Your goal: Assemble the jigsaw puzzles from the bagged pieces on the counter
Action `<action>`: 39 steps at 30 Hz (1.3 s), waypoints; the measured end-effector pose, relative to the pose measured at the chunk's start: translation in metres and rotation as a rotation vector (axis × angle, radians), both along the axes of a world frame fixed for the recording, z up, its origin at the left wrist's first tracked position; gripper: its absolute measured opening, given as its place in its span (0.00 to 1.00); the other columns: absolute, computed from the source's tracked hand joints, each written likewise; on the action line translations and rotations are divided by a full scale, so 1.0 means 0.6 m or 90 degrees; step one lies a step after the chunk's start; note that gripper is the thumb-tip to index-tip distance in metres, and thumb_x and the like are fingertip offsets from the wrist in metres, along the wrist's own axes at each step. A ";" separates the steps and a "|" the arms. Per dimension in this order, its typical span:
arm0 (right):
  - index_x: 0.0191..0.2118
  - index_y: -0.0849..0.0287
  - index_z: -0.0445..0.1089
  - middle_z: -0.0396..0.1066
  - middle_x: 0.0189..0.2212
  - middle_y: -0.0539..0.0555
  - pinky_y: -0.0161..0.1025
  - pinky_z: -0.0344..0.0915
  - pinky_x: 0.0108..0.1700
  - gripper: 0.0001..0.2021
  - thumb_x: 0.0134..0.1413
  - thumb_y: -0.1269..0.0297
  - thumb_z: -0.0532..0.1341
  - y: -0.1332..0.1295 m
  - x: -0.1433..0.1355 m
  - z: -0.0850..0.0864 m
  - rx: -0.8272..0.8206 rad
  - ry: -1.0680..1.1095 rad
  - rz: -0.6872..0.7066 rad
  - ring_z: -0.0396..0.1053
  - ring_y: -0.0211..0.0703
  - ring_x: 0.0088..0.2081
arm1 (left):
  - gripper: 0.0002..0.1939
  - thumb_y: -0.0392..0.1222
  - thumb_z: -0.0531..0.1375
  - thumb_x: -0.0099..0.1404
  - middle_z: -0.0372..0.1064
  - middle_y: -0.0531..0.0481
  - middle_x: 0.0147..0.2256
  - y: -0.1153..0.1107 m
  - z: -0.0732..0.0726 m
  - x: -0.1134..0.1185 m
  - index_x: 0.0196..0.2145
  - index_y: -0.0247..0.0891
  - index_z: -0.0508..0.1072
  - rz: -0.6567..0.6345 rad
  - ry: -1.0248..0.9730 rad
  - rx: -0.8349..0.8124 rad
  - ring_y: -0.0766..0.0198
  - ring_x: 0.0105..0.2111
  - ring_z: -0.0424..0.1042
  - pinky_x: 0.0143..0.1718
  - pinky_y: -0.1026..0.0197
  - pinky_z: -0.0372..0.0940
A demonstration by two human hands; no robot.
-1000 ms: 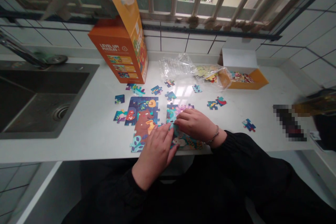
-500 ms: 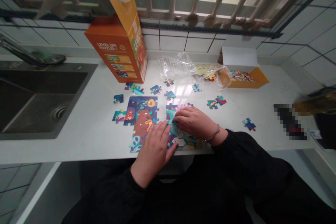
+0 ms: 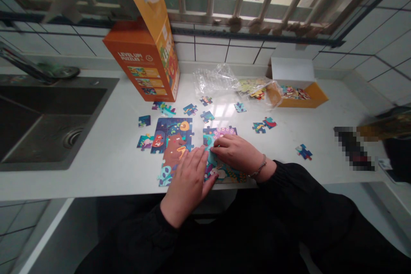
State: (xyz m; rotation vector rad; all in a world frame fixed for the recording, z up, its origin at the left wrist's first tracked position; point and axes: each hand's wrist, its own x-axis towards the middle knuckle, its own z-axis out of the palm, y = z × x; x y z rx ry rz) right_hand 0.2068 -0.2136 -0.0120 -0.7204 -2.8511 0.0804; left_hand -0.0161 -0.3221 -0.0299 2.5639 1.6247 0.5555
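Observation:
My left hand lies flat with fingers extended, over the lower right of a joined puzzle section with a brown bear. Its thumb reaches onto a second joined section with a white rabbit and pink flower-like shape. Above that second section, my right hand is closed, thumb and fingertips pinched at a teal puzzle piece near its left side. The fingers cover most of that spot. A narrow strip of counter separates the two sections at the top.
Loose puzzle pieces lie behind the sections, with others to the right. An orange puzzle box stands at the back left, beside a sink. Clear plastic bags and a yellow box of pieces sit at the back right.
My right hand has shifted slightly down, its fingers more tightly curled, and more of the pink shape shows. My left hand stays nearly in place.

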 end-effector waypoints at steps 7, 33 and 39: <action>0.49 0.60 0.78 0.76 0.46 0.59 0.46 0.71 0.53 0.08 0.71 0.72 0.61 -0.023 -0.014 0.003 -0.008 -0.015 -0.038 0.71 0.49 0.45 | 0.32 0.49 0.62 0.76 0.66 0.33 0.70 0.005 0.002 0.002 0.71 0.32 0.65 -0.025 0.018 -0.003 0.41 0.68 0.68 0.72 0.34 0.58; 0.63 0.59 0.76 0.77 0.61 0.62 0.58 0.73 0.66 0.21 0.69 0.73 0.60 -0.109 0.055 -0.029 -0.031 0.170 -0.332 0.74 0.57 0.61 | 0.31 0.55 0.61 0.77 0.66 0.31 0.70 0.043 0.019 0.036 0.68 0.32 0.70 -0.021 0.087 -0.026 0.40 0.69 0.65 0.74 0.34 0.56; 0.64 0.59 0.74 0.75 0.62 0.62 0.57 0.71 0.66 0.19 0.72 0.67 0.61 -0.112 0.062 -0.031 -0.039 0.191 -0.315 0.72 0.56 0.61 | 0.32 0.54 0.57 0.79 0.67 0.28 0.68 0.046 0.007 0.051 0.68 0.26 0.69 -0.010 0.106 -0.007 0.40 0.69 0.67 0.73 0.38 0.59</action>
